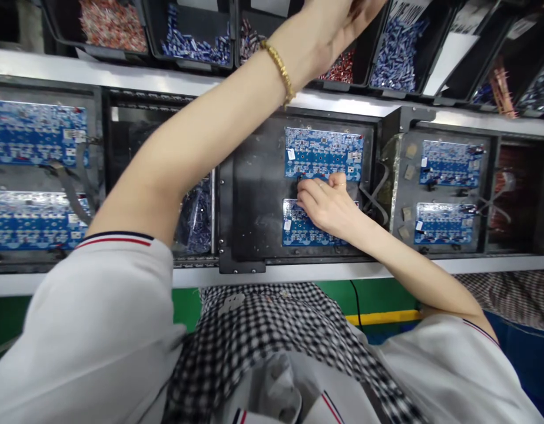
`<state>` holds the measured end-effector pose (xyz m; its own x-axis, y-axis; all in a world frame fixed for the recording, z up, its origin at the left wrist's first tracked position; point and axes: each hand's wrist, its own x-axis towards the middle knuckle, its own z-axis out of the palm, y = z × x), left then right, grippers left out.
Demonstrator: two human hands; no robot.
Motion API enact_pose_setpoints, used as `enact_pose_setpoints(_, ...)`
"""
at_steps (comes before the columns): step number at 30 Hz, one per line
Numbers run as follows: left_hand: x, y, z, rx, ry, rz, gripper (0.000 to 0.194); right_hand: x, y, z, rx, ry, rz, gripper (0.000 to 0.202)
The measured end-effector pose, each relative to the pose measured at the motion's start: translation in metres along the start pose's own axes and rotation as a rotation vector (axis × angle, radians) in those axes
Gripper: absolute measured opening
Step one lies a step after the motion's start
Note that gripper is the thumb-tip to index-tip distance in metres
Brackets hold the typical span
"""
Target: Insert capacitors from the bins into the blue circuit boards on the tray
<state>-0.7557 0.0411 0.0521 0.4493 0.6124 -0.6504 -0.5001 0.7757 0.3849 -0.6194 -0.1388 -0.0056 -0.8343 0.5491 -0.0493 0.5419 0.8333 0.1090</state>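
My left hand point(336, 35) reaches over the parts bins at the top edge; its fingertips are cut off by the frame. A gold bracelet point(278, 70) circles that wrist. Between two blue circuit boards, my right hand point(327, 203) has its fingers curled together at the lower edge of the upper board point(322, 147). What its fingertips hold, if anything, is too small to tell. This hand partly covers the lower board point(294, 235). Both boards lie in a dark tray point(254, 200).
Black bins along the top hold blue parts point(395, 56), red parts point(342, 68) and orange parts point(113, 26). More blue boards lie in trays at the left point(33, 132) and right point(451, 165). Grey cables point(378, 194) stick out beside the middle tray. A metal rail point(307, 271) runs in front.
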Motion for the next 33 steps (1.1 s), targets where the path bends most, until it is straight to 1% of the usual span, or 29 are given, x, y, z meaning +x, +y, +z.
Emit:
enact_pose_setpoints(1, -0.008, -0.007, -0.006, -0.026, -0.121, 0.255, 0.06, 0.0, -0.001, -0.001, 0.001, -0.009, -0.011, 0.033)
enact_pose_setpoints(2, -0.016, -0.014, -0.013, -0.019, -0.185, 0.427, 0.048, -0.001, -0.001, -0.001, 0.005, -0.018, -0.018, 0.034)
enact_pose_setpoints(3, -0.023, -0.023, -0.021, 0.013, -0.193, 0.503, 0.038, -0.001, -0.002, -0.002, 0.011, -0.026, -0.02, 0.035)
enact_pose_setpoints(4, -0.03, -0.032, -0.029, 0.06, -0.157, 0.479, 0.034, 0.0, -0.002, -0.002, 0.02, -0.031, -0.019, 0.035)
enact_pose_setpoints(6, -0.043, -0.053, -0.045, 0.099, -0.066, 0.374, 0.033, 0.0, -0.003, 0.0, 0.047, -0.024, -0.003, 0.033)
enact_pose_setpoints(9, -0.064, -0.083, -0.065, 0.109, 0.038, 0.267, 0.032, -0.001, -0.003, 0.005, 0.094, 0.059, 0.03, 0.031)
enact_pose_setpoints(12, -0.084, -0.111, -0.08, 0.099, 0.072, 0.217, 0.025, -0.003, -0.002, 0.009, 0.177, 0.129, 0.059, 0.03)
enact_pose_setpoints(15, -0.098, -0.134, -0.089, 0.071, 0.083, 0.141, 0.022, -0.006, 0.0, 0.003, 0.334, 0.153, 0.167, 0.025)
enact_pose_setpoints(17, -0.104, -0.146, -0.091, 0.038, 0.078, 0.11, 0.022, -0.007, 0.001, -0.007, 0.494, 0.219, 0.291, 0.021)
enact_pose_setpoints(20, -0.107, -0.16, -0.085, 0.009, 0.034, 0.127, 0.023, -0.008, -0.001, -0.027, 0.72, 0.346, 0.437, 0.02)
enact_pose_setpoints(22, -0.109, -0.167, -0.077, 0.026, -0.007, 0.161, 0.024, -0.01, -0.004, -0.04, 0.77, 0.398, 0.468, 0.02)
enact_pose_setpoints(24, -0.11, -0.174, -0.069, 0.067, -0.039, 0.194, 0.024, -0.014, -0.007, -0.051, 0.753, 0.424, 0.469, 0.017)
enact_pose_setpoints(26, -0.112, -0.179, -0.062, 0.11, -0.066, 0.195, 0.024, -0.023, -0.007, -0.059, 0.718, 0.395, 0.468, 0.012)
enact_pose_setpoints(28, -0.113, -0.181, -0.056, 0.12, -0.078, 0.151, 0.024, -0.036, -0.006, -0.064, 0.664, 0.318, 0.464, 0.01)
enact_pose_setpoints(29, -0.114, -0.181, -0.054, 0.102, -0.061, 0.12, 0.025, -0.044, -0.004, -0.064, 0.623, 0.275, 0.463, 0.01)
enact_pose_setpoints(31, -0.116, -0.182, -0.052, 0.032, 0.036, 0.061, 0.028, -0.063, -0.002, -0.059, 0.542, 0.194, 0.451, 0.01)
enact_pose_setpoints(33, -0.118, -0.185, -0.052, -0.008, 0.138, 0.011, 0.029, -0.082, 0.0, -0.048, 0.505, 0.112, 0.425, 0.011)
